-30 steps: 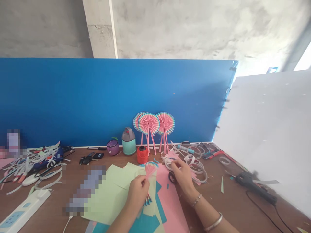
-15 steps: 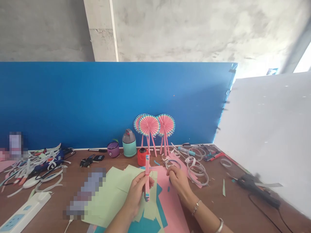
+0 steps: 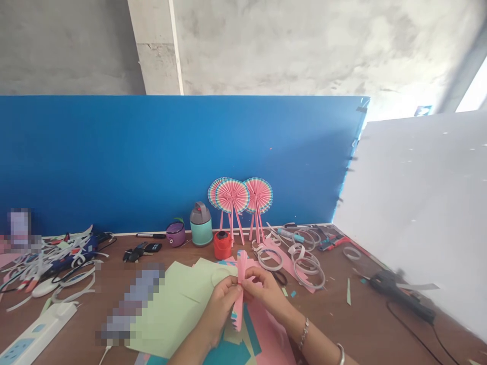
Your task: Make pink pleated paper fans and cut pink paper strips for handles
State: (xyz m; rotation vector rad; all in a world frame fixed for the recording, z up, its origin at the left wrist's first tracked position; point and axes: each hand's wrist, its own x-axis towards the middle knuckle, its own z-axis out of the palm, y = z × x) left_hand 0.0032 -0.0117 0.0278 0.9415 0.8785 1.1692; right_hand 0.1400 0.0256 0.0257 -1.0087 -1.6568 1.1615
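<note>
Pleated strip [image 3: 238, 304]: held upright, in front and slightly right of the red spool [image 3: 222, 249]. Left hand [image 3: 223, 298] and right hand [image 3: 264, 290] pinch its middle. Presumably light, springy, crushable; grip the waist.

Pink pleated paper [image 3: 241, 267], folded narrow, blue-edged, near upright, pinched mid-length.

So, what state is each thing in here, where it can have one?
Left hand: pinching the pleated paper
Right hand: pinching it too
Pleated paper: gathered into a narrow bundle, roughly upright
Pink paper fans: spread into rounds, upright
Teal container: upright, grey lid on
Light green sheets: flat, overlapping
Glue gun: lying down, unheld; on or off unclear
Power strip: lying flat
</note>
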